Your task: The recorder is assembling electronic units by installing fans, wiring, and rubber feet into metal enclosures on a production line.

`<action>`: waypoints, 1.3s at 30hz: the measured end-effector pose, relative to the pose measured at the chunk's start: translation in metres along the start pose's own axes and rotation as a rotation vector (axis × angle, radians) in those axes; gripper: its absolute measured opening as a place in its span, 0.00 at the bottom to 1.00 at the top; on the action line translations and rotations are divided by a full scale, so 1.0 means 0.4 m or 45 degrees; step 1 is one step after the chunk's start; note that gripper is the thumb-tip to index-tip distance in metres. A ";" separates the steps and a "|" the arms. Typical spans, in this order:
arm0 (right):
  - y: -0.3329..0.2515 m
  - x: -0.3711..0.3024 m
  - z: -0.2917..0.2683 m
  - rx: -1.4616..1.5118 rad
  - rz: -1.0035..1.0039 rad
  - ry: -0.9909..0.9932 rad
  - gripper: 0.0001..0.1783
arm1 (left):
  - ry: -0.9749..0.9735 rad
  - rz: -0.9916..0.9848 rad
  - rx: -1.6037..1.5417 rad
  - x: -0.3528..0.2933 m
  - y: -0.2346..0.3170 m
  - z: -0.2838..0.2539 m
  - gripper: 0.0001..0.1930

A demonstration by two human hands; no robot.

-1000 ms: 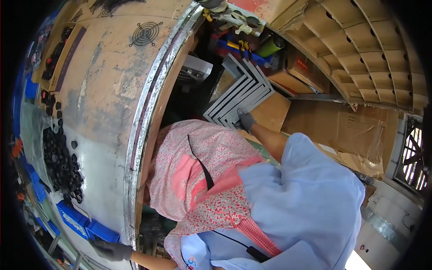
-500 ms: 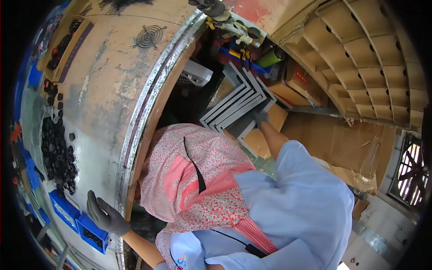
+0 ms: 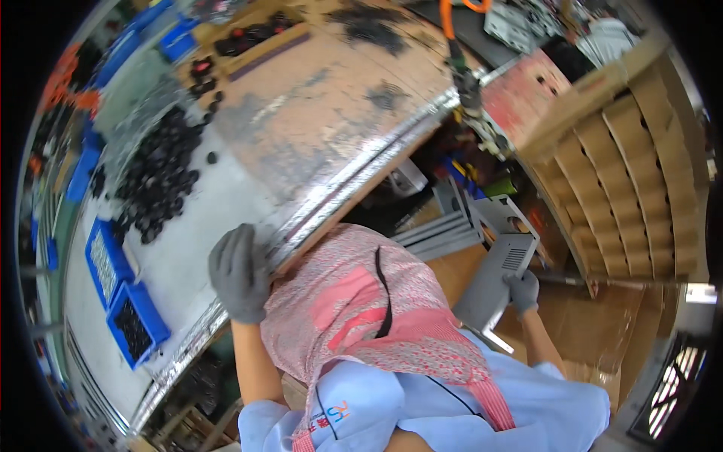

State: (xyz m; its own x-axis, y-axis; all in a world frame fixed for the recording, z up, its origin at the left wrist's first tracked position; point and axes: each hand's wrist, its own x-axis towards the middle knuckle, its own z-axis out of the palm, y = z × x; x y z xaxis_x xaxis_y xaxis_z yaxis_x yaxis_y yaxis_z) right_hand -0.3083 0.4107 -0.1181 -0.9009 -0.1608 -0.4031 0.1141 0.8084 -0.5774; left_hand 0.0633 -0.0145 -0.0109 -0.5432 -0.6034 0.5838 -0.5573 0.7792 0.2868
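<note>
My right hand (image 3: 521,292), in a grey glove, is closed on the edge of a grey bent sheet-metal panel (image 3: 489,285) with a row of vent slots. The panel is tilted to the right of my apron. Behind it, more grey metal panels (image 3: 439,235) lie stacked below the table's edge. My left hand (image 3: 239,273), also gloved, is over the near edge of the worktable (image 3: 226,218). Its fingers are stretched out close together, and nothing shows in them.
Black round parts (image 3: 160,169) lie piled on the table, beside two blue bins (image 3: 135,320) of small parts. A wire fan guard (image 3: 385,96) sits farther back. A divided cardboard box (image 3: 617,188) stands at the right. A hanging tool (image 3: 468,90) is at the table's far corner.
My right hand has lifted one panel from the stack and brought it nearer. My left hand has moved along the table edge, its fingers now closer together. The view has turned.
</note>
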 end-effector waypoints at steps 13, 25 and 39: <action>-1.042 -0.403 0.120 -0.901 -2.053 -0.362 0.22 | 0.498 -0.558 -1.471 -0.033 -0.001 -0.168 0.33; -1.326 -0.047 0.531 0.305 -1.609 -0.811 0.21 | 0.408 -0.924 -1.580 -0.015 -0.048 -0.239 0.32; -0.780 0.119 0.364 1.504 -0.497 -1.292 0.36 | 0.894 -0.901 -1.287 0.027 0.038 -0.081 0.13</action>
State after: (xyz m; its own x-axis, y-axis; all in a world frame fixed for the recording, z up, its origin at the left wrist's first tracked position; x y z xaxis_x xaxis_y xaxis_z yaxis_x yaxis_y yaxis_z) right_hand -0.3257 0.0685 -0.0604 -0.3688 -0.9229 -0.1109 0.6324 -0.1617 -0.7575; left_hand 0.0693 -0.0037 0.0246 0.2431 -0.9359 0.2549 0.2682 0.3174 0.9096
